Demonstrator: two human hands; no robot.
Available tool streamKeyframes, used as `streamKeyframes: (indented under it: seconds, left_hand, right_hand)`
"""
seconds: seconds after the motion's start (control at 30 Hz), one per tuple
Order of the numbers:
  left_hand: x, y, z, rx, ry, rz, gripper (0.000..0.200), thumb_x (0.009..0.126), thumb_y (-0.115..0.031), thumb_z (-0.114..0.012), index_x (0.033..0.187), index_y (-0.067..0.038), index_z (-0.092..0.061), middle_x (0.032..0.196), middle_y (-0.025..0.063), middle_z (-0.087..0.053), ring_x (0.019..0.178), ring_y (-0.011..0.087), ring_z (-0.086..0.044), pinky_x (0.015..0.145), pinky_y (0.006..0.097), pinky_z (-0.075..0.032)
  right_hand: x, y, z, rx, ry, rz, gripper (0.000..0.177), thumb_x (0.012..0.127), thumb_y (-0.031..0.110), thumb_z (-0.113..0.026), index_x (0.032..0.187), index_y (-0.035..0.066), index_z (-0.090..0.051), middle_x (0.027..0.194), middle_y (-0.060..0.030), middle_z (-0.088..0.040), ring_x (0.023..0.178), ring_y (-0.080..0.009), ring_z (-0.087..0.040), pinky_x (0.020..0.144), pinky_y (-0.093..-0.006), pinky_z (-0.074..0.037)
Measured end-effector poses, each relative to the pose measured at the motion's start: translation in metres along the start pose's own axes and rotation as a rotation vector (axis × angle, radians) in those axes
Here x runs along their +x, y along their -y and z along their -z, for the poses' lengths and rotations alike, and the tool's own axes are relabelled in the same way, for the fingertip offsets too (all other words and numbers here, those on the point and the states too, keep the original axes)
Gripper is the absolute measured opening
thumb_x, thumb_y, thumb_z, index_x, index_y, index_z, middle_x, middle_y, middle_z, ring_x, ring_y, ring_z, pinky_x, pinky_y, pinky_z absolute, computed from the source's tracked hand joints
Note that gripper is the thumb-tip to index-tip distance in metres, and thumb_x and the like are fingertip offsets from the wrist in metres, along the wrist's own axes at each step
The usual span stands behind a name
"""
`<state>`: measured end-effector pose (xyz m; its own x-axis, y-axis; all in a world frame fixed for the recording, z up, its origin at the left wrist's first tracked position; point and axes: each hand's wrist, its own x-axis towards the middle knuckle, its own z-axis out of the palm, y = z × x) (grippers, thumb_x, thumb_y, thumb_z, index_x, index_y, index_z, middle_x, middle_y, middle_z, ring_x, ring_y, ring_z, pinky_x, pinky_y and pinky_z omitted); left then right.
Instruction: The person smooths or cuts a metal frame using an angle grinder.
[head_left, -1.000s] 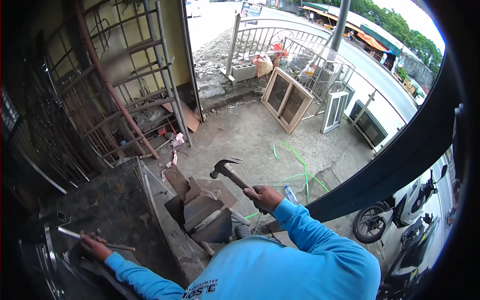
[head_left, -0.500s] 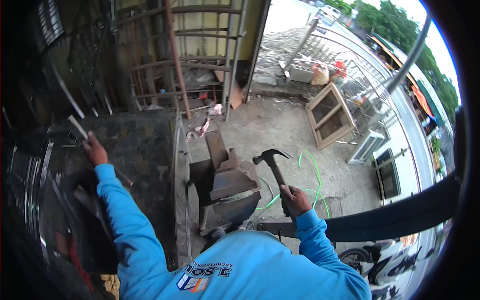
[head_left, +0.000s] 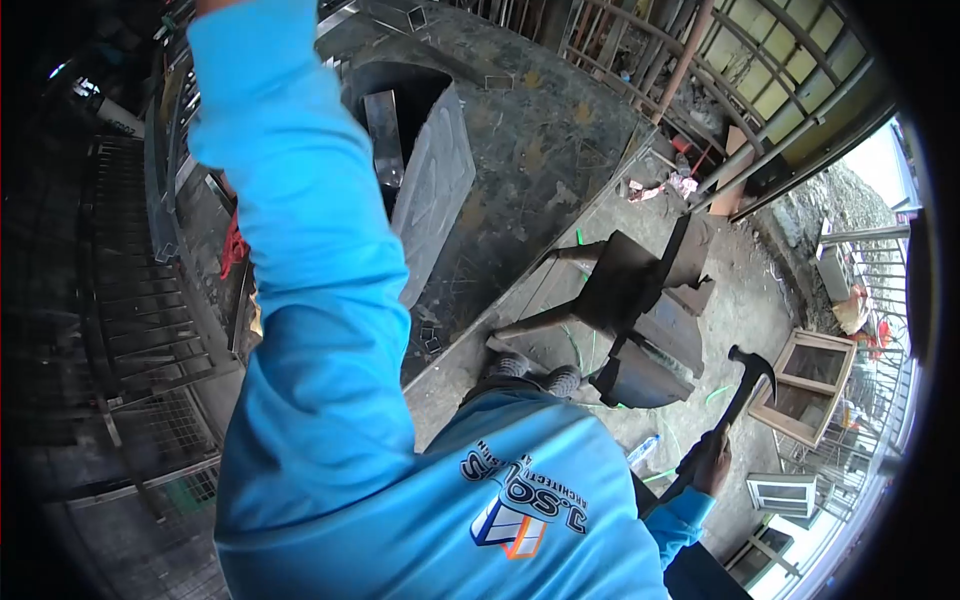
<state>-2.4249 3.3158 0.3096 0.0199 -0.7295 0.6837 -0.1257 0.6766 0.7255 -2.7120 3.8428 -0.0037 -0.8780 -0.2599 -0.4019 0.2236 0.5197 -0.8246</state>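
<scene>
The claw hammer (head_left: 745,385) is held by its handle in my right hand (head_left: 708,462), its head pointing up and away from me at the right. My left arm stretches up the left side, and only a sliver of my left hand (head_left: 215,5) shows at the top edge; its fingers are out of frame. Between the dark worktable (head_left: 530,170) and the hammer stands a rusty metal block on legs (head_left: 640,300). On the table, near my left sleeve, lies a dark open bag or sheath (head_left: 435,190) with a metal piece (head_left: 384,135) inside.
Metal bars and racks (head_left: 150,300) fill the left side. A wooden-framed window (head_left: 803,385) and a white frame (head_left: 783,495) are at the right. A plastic bottle (head_left: 643,450) and green cord lie on the floor. Upright metal frames (head_left: 780,150) stand at the back.
The view has turned left, so the table and racks fill more of it. My left arm has reached up, its hand mostly leaving the frame. The hammer remains in my right hand.
</scene>
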Motion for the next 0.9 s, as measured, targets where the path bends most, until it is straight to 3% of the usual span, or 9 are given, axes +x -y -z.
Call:
streamKeyframes:
  seconds: [0.07, 0.13, 0.27, 0.37, 0.53, 0.6, 0.7, 0.8, 0.9]
  left_hand:
    - [-0.015, 0.032, 0.008, 0.443, -0.119, 0.012, 0.021, 0.096, -0.033, -0.058, 0.094, -0.012, -0.06, 0.067, -0.0005, -0.053, 0.057, 0.0101, -0.053, 0.059, 0.0301, -0.047]
    - [-0.025, 0.105, 0.015, 0.263, -0.017, 0.018, 0.033, 0.097, -0.036, -0.058, 0.09, -0.005, -0.049, 0.057, 0.0019, -0.046, 0.041, 0.0126, -0.042, 0.04, 0.029, -0.035]
    - [-0.05, 0.219, -0.019, -0.112, 0.096, 0.4, 0.045, 0.093, -0.043, -0.062, 0.084, 0.001, -0.056, 0.064, 0.0108, -0.055, 0.052, 0.0224, -0.053, 0.05, 0.041, -0.043]
    - [-0.053, 0.26, -0.028, 0.178, 0.212, 0.42, 0.055, 0.091, -0.053, -0.059, 0.091, 0.002, -0.061, 0.077, 0.0125, -0.064, 0.068, 0.0248, -0.062, 0.066, 0.038, -0.049]
    - [-0.008, 0.16, -0.053, 0.317, 0.104, -0.035, 0.056, 0.092, -0.057, -0.057, 0.097, -0.001, -0.066, 0.087, 0.0117, -0.069, 0.08, 0.0217, -0.063, 0.078, 0.0349, -0.048]
    - [0.003, 0.096, -0.076, 0.127, 0.229, -0.156, 0.045, 0.095, -0.048, -0.057, 0.104, -0.005, -0.065, 0.082, 0.0032, -0.066, 0.072, 0.0113, -0.058, 0.072, 0.0287, -0.047]
    - [-0.055, 0.027, -0.14, 0.149, 0.551, -0.343, 0.044, 0.096, -0.046, -0.057, 0.109, -0.004, -0.062, 0.085, 0.0065, -0.067, 0.077, 0.0166, -0.061, 0.075, 0.0335, -0.048]
    - [-0.173, 0.027, -0.212, 0.226, 1.049, -0.165, 0.037, 0.097, -0.032, -0.055, 0.118, -0.001, -0.056, 0.105, 0.0235, -0.065, 0.098, 0.0376, -0.064, 0.085, 0.045, -0.049]
    - [-0.292, 0.126, -0.277, 0.178, 1.245, -0.147, 0.042, 0.095, -0.028, -0.055, 0.129, -0.003, -0.051, 0.112, 0.0273, -0.063, 0.106, 0.0429, -0.061, 0.091, 0.0491, -0.048]
  right_hand:
    - [0.005, 0.0, -0.004, 0.049, 0.003, -0.003, 0.052, 0.099, 0.054, -0.044, 0.082, 0.007, -0.052, 0.051, -0.0065, -0.047, 0.035, -0.0179, -0.047, 0.033, -0.0314, -0.04]
    - [0.01, 0.009, -0.015, 0.06, 0.043, 0.006, 0.051, 0.1, 0.053, -0.044, 0.082, 0.006, -0.053, 0.052, -0.0056, -0.048, 0.036, -0.0166, -0.048, 0.034, -0.0308, -0.04]
    - [0.014, 0.013, -0.01, 0.019, 0.074, 0.027, 0.047, 0.101, 0.049, -0.046, 0.082, 0.007, -0.053, 0.053, -0.0037, -0.048, 0.039, -0.014, -0.047, 0.036, -0.0299, -0.04]
    - [0.011, 0.016, -0.013, 0.045, 0.096, 0.029, 0.045, 0.101, 0.047, -0.047, 0.082, 0.007, -0.053, 0.053, -0.0024, -0.048, 0.04, -0.0125, -0.047, 0.037, -0.0294, -0.04]
    - [-0.009, 0.023, -0.007, 0.079, 0.141, 0.019, 0.047, 0.1, 0.049, -0.047, 0.085, 0.006, -0.052, 0.055, -0.0027, -0.049, 0.04, -0.0125, -0.047, 0.036, -0.0289, -0.039]
    - [-0.013, 0.02, 0.001, 0.105, 0.14, 0.014, 0.047, 0.1, 0.05, -0.047, 0.086, 0.005, -0.053, 0.056, -0.0032, -0.05, 0.041, -0.0125, -0.048, 0.037, -0.0288, -0.04]
    - [-0.013, 0.022, 0.005, 0.153, 0.113, 0.028, 0.047, 0.1, 0.05, -0.046, 0.087, 0.005, -0.053, 0.057, -0.0034, -0.05, 0.043, -0.0125, -0.049, 0.038, -0.0285, -0.041]
    - [-0.016, 0.026, 0.005, 0.19, 0.059, 0.074, 0.047, 0.1, 0.049, -0.046, 0.087, 0.005, -0.053, 0.057, -0.0032, -0.05, 0.043, -0.0122, -0.049, 0.038, -0.0284, -0.041]
    - [-0.018, 0.031, 0.008, 0.197, 0.055, 0.087, 0.047, 0.1, 0.049, -0.047, 0.086, 0.005, -0.053, 0.057, -0.0026, -0.05, 0.043, -0.0112, -0.049, 0.038, -0.0275, -0.04]
